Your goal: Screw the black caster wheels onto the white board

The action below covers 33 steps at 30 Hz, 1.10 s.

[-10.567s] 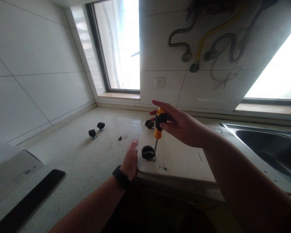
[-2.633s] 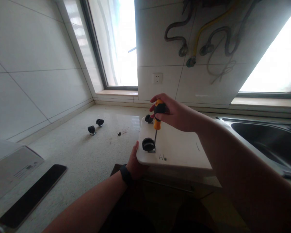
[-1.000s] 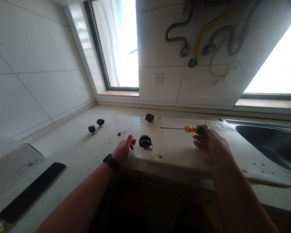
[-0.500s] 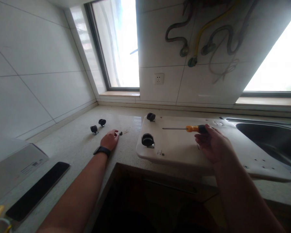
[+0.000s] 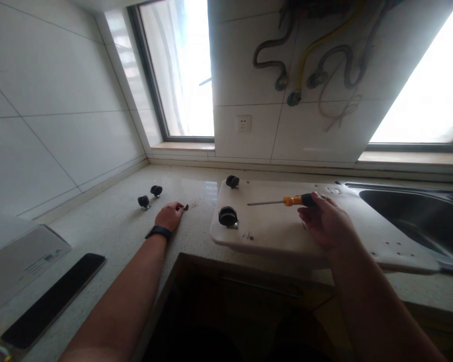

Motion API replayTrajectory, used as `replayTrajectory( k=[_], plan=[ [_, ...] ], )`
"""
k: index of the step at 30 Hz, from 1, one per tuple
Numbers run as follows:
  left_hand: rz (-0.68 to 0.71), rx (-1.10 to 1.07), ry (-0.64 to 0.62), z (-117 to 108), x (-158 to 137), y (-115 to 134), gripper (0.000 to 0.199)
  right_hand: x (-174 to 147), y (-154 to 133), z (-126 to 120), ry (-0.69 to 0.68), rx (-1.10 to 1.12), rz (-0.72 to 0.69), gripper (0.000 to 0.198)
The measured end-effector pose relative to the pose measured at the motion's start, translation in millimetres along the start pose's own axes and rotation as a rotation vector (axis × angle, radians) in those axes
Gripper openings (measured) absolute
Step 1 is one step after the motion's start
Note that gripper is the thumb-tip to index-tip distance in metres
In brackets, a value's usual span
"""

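My right hand grips a screwdriver by its black and orange handle. Its thin shaft points left, above a white board lying on the counter. Two black caster wheels stand on the board's left end: a front caster and a rear caster. My left hand, with a dark watch on the wrist, rests on the counter, fingers curled together at a small cluster of dark screws. What the fingertips pinch is too small to make out. Behind that hand stand two loose casters, one nearer than the other.
A black phone-like slab and a grey-white box lie on the counter at left. A sink basin is at right, beside the board. The counter's front edge has a dark recess below it. Hoses hang on the tiled wall.
My left fingers have drawn together at the small screws. The screwdriver in my right hand has tipped slightly, its tip a little lower. The view has shifted slightly to the right.
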State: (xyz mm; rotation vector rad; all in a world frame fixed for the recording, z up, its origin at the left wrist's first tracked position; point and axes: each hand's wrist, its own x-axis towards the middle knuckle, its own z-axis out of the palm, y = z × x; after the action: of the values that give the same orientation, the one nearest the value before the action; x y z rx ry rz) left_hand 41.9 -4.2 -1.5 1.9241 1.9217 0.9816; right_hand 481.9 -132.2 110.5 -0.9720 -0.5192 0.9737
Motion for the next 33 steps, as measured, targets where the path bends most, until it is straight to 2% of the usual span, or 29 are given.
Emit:
replayTrajectory(
  k=[3, 6, 9, 13, 14, 16, 20, 24, 27, 33],
  plan=[
    [-0.017, -0.17, 0.034, -6.7, -5.6, 8.5, 0.022, 0.3, 1.6, -1.3, -0.002, 0.002, -0.014, 0.008],
    [-0.024, -0.399, 0.025, -11.3, -14.4, 30.6, 0.03, 0.8, 2.6, -2.4, -0.001, 0.021, -0.014, 0.008],
    [-0.016, -0.655, -0.041, -13.5, -28.9, 67.8, 0.035, 0.5, 2.7, -2.0, 0.01, 0.042, -0.009, 0.006],
    [0.03, -0.913, -0.119, -20.3, -59.0, 126.9, 0.032, -5.8, 2.8, -0.1, 0.052, 0.077, -0.011, 0.004],
    [0.038, -0.985, -0.153, -23.3, -67.9, 140.9, 0.029, -9.2, 3.1, 0.3, 0.071, 0.096, -0.009, 0.004],
    [0.016, -1.299, -0.293, -29.6, -85.9, 165.8, 0.024, -18.2, 4.3, 0.9, 0.113, 0.149, 0.009, 0.003],
    [-0.064, -1.555, -0.466, -38.1, -117.0, 200.6, 0.024, -41.1, 8.3, 1.3, 0.132, 0.272, 0.054, 0.004],
    [-0.177, -1.69, -0.591, -36.4, -134.5, 214.3, 0.028, -61.0, 14.7, -0.1, 0.077, 0.321, -0.013, 0.005],
    [-0.216, -1.757, -0.664, -31.5, -139.4, 214.8, 0.027, -69.1, 19.6, -2.5, 0.042, 0.306, -0.076, 0.015],
    [-0.213, -1.749, -0.692, -24.9, -143.0, 212.8, 0.027, -73.1, 24.0, -5.4, 0.034, 0.274, -0.134, 0.036]
  ],
)
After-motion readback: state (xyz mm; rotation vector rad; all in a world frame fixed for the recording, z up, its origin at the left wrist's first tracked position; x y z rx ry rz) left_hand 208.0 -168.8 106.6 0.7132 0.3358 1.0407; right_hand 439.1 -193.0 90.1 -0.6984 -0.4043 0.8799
